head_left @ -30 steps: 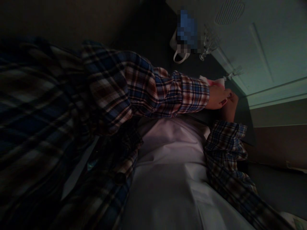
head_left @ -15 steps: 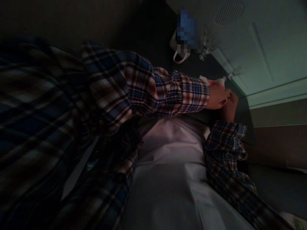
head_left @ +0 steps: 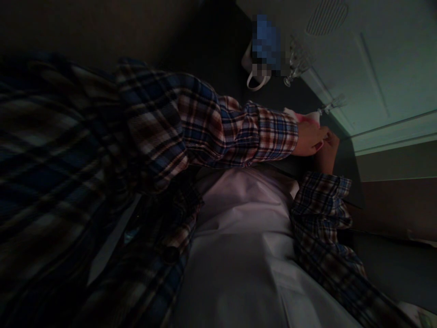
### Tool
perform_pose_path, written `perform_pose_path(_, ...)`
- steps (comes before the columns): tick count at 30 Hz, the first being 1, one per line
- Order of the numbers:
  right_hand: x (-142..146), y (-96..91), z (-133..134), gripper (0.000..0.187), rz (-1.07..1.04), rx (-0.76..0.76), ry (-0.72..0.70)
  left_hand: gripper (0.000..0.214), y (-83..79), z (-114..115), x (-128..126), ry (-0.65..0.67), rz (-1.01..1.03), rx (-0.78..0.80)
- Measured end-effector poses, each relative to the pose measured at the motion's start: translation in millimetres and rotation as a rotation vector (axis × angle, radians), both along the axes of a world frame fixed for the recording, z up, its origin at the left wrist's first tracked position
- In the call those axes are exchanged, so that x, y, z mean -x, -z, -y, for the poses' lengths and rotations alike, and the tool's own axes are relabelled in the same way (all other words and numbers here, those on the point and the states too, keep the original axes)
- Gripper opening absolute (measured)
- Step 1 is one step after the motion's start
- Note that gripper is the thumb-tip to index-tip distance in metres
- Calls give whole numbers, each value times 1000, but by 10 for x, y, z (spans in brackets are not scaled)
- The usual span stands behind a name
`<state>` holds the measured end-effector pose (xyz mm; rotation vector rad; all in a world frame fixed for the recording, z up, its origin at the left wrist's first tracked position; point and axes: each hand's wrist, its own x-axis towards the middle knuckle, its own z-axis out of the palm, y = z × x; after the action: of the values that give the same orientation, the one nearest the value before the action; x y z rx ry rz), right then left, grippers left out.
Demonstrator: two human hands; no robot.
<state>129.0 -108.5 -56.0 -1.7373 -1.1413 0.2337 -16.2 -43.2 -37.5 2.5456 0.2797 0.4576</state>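
My left hand (head_left: 306,138), in a plaid sleeve, reaches over the dark tabletop and meets my right hand (head_left: 327,152) at the fingers. Both hands have their fingers bent and drawn together. A small dark-red patch with a pale edge (head_left: 319,146) shows by the left fingers; its kind is unclear in the dim light. What the fingers hold, if anything, is hidden. A white and red piece, perhaps cloth or paper (head_left: 309,118), lies just beyond the left hand. A stemmed glass (head_left: 330,107) lies or stands tilted in view beside it.
More stemmed glasses (head_left: 297,64) stand farther back near a pale panelled surface (head_left: 385,77). Next to them is a white item with a looped handle (head_left: 257,84), partly covered by a blurred blue patch (head_left: 266,41). The dark tabletop (head_left: 276,95) runs beneath.
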Motion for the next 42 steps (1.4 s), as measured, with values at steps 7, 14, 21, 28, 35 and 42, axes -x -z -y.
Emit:
perform_pose_path(7,-39,31,0,8,-20,-14,-30,47,7,-1,5,-5,-14,-1)
perform_pose_path(14,-25,27,11,7,66,41,26,48,11,1,-6,5,-6,-8)
perform_pose_path(21,-45,32,7,8,31,28,-9,47,3,6,4,-12,-24,-7)
perform_pose_path(28,-30,15,0,8,49,35,11,47,-8,3,0,-12,-35,-26)
perform_pose_path(35,0,10,11,9,66,59,42,49,25,-16,-42,0,-19,-45)
perform_pose_path(42,-60,35,9,10,91,66,23,48,39,-36,-66,16,-2,-31)
